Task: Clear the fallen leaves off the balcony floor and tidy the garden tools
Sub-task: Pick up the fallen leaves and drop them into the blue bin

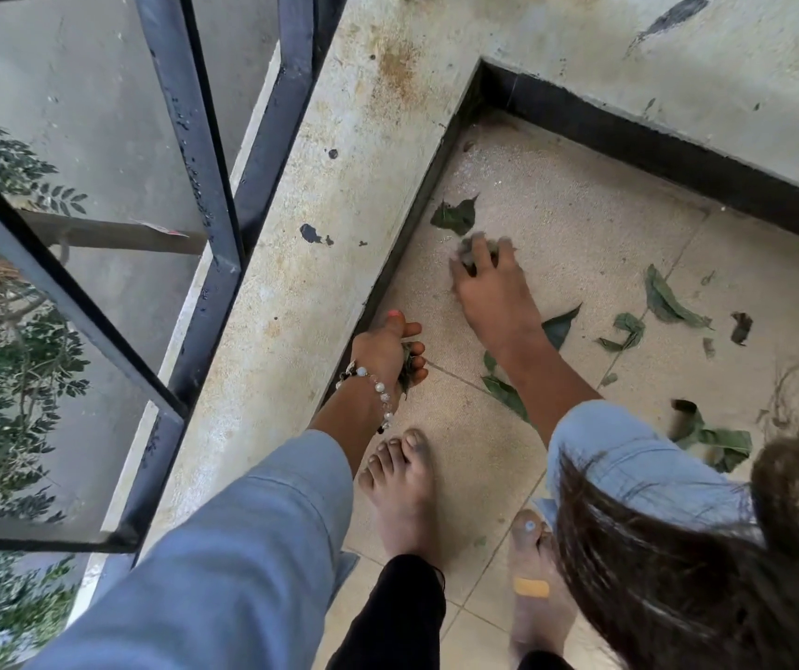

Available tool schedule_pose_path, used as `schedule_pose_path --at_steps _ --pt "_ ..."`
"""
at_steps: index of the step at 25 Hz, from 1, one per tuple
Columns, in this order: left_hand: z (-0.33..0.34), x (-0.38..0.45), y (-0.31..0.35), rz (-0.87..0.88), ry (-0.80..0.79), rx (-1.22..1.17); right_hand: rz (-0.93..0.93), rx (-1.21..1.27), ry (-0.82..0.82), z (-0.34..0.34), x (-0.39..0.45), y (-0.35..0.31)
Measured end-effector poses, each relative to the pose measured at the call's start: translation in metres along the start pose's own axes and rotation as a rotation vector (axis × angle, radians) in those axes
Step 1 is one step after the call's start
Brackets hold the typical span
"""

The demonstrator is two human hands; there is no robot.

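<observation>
Green fallen leaves lie scattered on the beige tiled balcony floor (581, 244). My right hand (489, 278) reaches down near the corner, its fingers curled on a crumpled leaf (472, 245). Just beyond it lies a dark green leaf (455, 216). My left hand (388, 345), with a bead bracelet on the wrist, holds a small bunch of leaves (407, 367) close to the low wall. More leaves lie to the right: a long one (668, 302), a curled one (627, 331) and a big one (716, 442) near my sleeve. No garden tools are in view.
A low concrete parapet (320, 195) with a dark metal railing (204, 186) runs along the left; trees show below it. A stained wall with a black skirting (653, 152) closes the far side. My bare feet (402, 495) stand on the tiles; hair hangs at lower right.
</observation>
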State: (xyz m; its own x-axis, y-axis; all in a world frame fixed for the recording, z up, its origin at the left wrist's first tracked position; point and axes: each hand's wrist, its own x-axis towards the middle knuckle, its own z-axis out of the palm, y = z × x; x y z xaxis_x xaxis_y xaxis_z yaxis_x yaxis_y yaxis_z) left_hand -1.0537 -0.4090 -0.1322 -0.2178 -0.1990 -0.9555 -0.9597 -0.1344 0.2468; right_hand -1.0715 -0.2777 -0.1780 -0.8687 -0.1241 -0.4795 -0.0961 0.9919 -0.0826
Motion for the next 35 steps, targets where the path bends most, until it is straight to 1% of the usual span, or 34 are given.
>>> schedule_pose_path --at_steps 2,4,6,7,8,9,11,13,15,16,17,18,19,20,21,23,25,27,28,30,31,32,33,34,35 --pt "0.001 -0.002 0.000 -0.004 -0.006 0.000 -0.056 0.005 0.029 -0.003 -0.005 0.013" --pt "0.004 -0.005 0.002 -0.003 -0.012 0.009 -0.010 0.144 0.091 -0.006 0.002 0.023" --pt "0.007 -0.007 0.003 -0.010 -0.016 -0.002 0.054 0.351 0.250 -0.016 0.020 0.026" --pt "0.008 -0.007 0.004 -0.009 -0.017 -0.013 0.041 0.438 0.321 -0.021 0.032 0.025" --pt "0.009 -0.006 0.006 -0.004 -0.017 -0.022 0.008 0.455 0.321 -0.026 0.043 0.023" --pt "0.010 -0.005 0.007 -0.001 -0.018 -0.030 -0.034 0.409 0.244 -0.028 0.050 0.020" --pt "0.011 -0.002 0.009 -0.003 -0.017 -0.042 -0.113 0.234 0.087 -0.024 0.054 0.013" --pt "0.011 0.000 0.010 0.000 -0.010 -0.041 -0.148 0.130 0.049 -0.016 0.049 0.010" --pt "0.010 0.001 0.010 0.005 -0.004 -0.034 -0.173 0.137 0.074 -0.011 0.040 0.010" --pt "0.009 0.000 0.009 0.010 -0.008 -0.036 -0.146 0.242 0.118 -0.011 0.033 0.011" --pt "0.009 -0.003 0.008 0.012 -0.021 -0.056 -0.074 0.418 0.185 -0.013 0.022 0.011" --pt "0.008 -0.006 0.007 0.009 -0.043 -0.098 0.005 0.645 0.249 -0.019 0.006 0.008" --pt "0.008 -0.011 0.005 0.001 -0.080 -0.156 0.052 0.857 0.276 -0.023 -0.013 0.003" --pt "0.009 -0.016 0.001 -0.014 -0.124 -0.216 0.063 0.977 0.261 -0.028 -0.035 -0.005" --pt "0.012 -0.021 -0.002 -0.036 -0.166 -0.267 0.042 1.011 0.201 -0.028 -0.056 -0.016" --pt "0.017 -0.033 -0.010 -0.102 -0.212 -0.326 -0.030 1.004 0.042 -0.025 -0.093 -0.036" --pt "0.020 -0.038 -0.022 -0.152 -0.215 -0.280 -0.031 0.942 -0.160 -0.026 -0.119 -0.039" --pt "0.020 -0.043 -0.032 -0.144 -0.173 -0.232 -0.010 0.819 -0.326 -0.029 -0.134 -0.028" --pt "0.021 -0.045 -0.038 -0.119 -0.140 -0.218 -0.055 0.719 -0.379 -0.033 -0.139 -0.022" --pt "0.021 -0.047 -0.044 -0.052 -0.039 -0.174 -0.149 0.548 -0.421 -0.039 -0.145 -0.013" --pt "0.021 -0.046 -0.046 -0.012 0.016 -0.142 -0.178 0.519 -0.426 -0.041 -0.145 -0.007" --pt "0.020 -0.045 -0.047 0.024 0.063 -0.103 -0.187 0.549 -0.429 -0.043 -0.144 -0.002" --pt "0.022 -0.045 -0.050 0.045 0.084 -0.055 -0.149 0.680 -0.403 -0.045 -0.144 0.002" --pt "0.026 -0.046 -0.054 0.063 0.068 -0.004 -0.093 0.908 -0.365 -0.045 -0.143 0.007" --pt "0.030 -0.049 -0.054 0.076 0.026 0.047 0.031 1.213 -0.288 -0.047 -0.142 0.011"
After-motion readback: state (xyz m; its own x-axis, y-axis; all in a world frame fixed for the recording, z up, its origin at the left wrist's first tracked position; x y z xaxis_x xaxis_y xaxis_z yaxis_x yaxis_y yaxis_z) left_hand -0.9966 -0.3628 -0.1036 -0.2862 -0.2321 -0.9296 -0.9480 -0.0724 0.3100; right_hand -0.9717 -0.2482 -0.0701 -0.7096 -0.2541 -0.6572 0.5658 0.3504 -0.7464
